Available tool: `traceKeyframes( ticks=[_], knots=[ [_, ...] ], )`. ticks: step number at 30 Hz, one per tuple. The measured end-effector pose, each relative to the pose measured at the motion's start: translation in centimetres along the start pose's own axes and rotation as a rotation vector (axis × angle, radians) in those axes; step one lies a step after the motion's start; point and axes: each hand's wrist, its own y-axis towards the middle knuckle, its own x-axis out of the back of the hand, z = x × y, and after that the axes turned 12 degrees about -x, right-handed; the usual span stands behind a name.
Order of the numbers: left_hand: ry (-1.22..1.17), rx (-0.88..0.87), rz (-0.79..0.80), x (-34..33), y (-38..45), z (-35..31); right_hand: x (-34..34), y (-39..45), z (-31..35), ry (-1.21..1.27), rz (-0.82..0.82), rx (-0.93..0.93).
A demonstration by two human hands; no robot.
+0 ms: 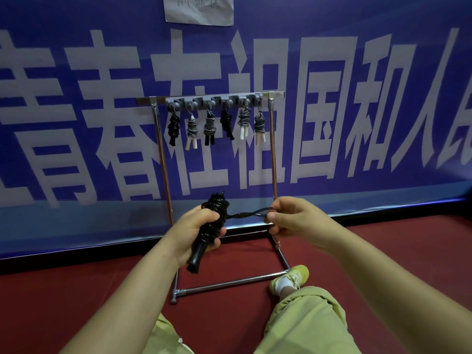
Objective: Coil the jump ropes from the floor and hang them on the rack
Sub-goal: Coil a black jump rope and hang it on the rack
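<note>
Gripping the black jump rope (213,221) firmly in the left hand (196,231), fingers curled round the coiled bundle, handles poking out below the palm. Keeping that grip tight, so the wraps stay stacked and do not slide off the handles. Further right, pinching the twisted loose loop between thumb and fingertips of the right hand (293,221), held out sideways from the bundle and taut. Best done, by the look of it, by holding tension on that loop while tucking or cinching it, leaving a small eye free for a hook. Glossy black cord, thick and springy-looking, wound in close turns, held in the air before the rack (163,162), above the red floor (383,251). Up on the rack's top bar, six coiled ropes (215,125) hanging already, some black, some grey with pale handles.
</note>
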Motion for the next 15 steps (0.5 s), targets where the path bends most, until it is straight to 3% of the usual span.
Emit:
traceKeyframes(
  ticks=[4, 11, 15],
  knots=[
    [0.008, 0.038, -0.003, 0.1, 0.1, 0.2, -0.3, -0.4, 0.4, -0.005, -0.044, 0.085],
    [0.434, -0.129, 0.146, -1.4, -0.4, 0.0, -2.7, -1.2, 2.7, 0.321, 0.247, 0.213],
    [0.388, -0.154, 0.135, -1.5, -1.2, -1.5, -2.3, -1.6, 3.5, 0.589, 0.298, 0.228]
  ],
)
